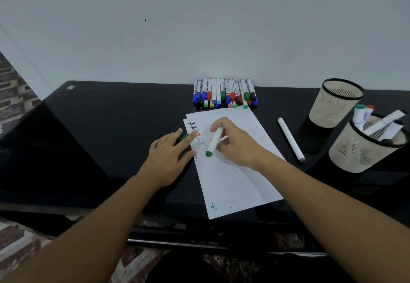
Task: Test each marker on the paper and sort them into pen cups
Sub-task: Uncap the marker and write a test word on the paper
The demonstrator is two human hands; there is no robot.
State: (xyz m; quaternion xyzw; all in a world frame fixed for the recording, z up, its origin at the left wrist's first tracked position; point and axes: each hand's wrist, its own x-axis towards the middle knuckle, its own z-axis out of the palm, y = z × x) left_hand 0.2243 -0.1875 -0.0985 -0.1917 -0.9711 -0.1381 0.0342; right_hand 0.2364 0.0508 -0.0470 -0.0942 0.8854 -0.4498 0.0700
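Near cup [367, 144] holds markers [377, 123]; far cup [337, 103] unclear.

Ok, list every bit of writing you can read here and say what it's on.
"Test", handwritten several times in black, red, purple and blue: top left of the paper.
Green scribble near the paper's bottom edge: not legible.
Printed labels on the row of markers: too small to read.
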